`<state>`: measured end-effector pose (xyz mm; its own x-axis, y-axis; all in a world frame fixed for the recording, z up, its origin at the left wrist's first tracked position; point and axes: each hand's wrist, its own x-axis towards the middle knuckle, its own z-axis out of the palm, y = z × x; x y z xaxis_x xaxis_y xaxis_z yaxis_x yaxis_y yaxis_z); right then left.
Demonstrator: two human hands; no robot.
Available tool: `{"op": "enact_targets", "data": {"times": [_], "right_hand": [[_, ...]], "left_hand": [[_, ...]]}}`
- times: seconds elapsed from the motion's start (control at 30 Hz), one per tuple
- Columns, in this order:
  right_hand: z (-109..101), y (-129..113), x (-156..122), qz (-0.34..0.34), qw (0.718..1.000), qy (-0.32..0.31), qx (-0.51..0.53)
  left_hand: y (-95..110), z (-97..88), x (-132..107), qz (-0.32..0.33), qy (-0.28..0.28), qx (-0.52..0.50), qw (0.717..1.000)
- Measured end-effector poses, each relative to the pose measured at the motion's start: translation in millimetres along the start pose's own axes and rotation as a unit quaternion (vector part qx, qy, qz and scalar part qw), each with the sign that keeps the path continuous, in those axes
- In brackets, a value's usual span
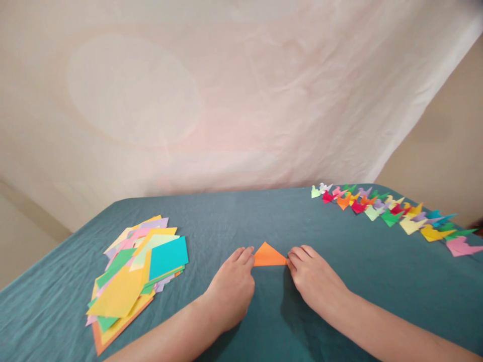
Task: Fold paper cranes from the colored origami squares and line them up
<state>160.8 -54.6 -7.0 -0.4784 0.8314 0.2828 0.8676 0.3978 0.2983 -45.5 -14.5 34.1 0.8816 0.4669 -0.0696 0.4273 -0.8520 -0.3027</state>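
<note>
An orange paper folded into a triangle (267, 256) lies flat on the teal cloth in front of me. My left hand (233, 286) rests palm down with its fingertips pressing the triangle's left corner. My right hand (313, 276) does the same at the right corner, fingers curled together against the paper's edge. Neither hand lifts the paper.
A loose pile of coloured paper squares (136, 274) lies on the left of the teal-covered table (226, 216). A row of several small folded paper figures (392, 211) runs along the far right edge. A pale cloth backdrop (226, 100) hangs behind the table.
</note>
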Motion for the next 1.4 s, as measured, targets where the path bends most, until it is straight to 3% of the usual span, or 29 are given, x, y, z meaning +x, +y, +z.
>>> {"op": "enact_targets", "data": {"times": [0.23,0.37,0.57,0.67,0.8,1.07,1.2,1.4], "right_hand": [[0.9,-2.7,0.0,0.013,1.0,-0.006,-0.007],[-7.3,1.3,2.7,0.037,0.999,-0.014,0.009],[-17.5,14.9,5.5,0.097,0.986,-0.039,0.13],[-13.3,14.6,6.6,0.12,0.972,-0.001,0.2],[-3.0,9.4,7.4,0.119,0.944,0.03,0.307],[8.5,0.2,7.6,0.128,0.89,0.087,0.429],[5.9,-1.8,8.1,0.136,0.882,0.102,0.441],[2.4,-1.6,10.5,0.123,0.891,0.108,0.424]], "left_hand": [[2.7,1.2,2.0,0.0,-0.018,0.006,1.0],[-1.1,-5.5,3.1,-0.037,-0.017,-0.014,0.999],[-11.2,2.7,8.7,-0.146,0.077,-0.104,0.981],[-12.4,16.6,12.0,-0.134,0.13,-0.152,0.971],[-11.9,29.1,13.7,-0.11,0.154,-0.203,0.961],[-11.9,30.1,13.2,-0.065,0.19,-0.255,0.946],[-11.8,29.9,12.0,-0.043,0.219,-0.265,0.938],[-11.7,29.4,12.1,-0.034,0.252,-0.269,0.929]]}}
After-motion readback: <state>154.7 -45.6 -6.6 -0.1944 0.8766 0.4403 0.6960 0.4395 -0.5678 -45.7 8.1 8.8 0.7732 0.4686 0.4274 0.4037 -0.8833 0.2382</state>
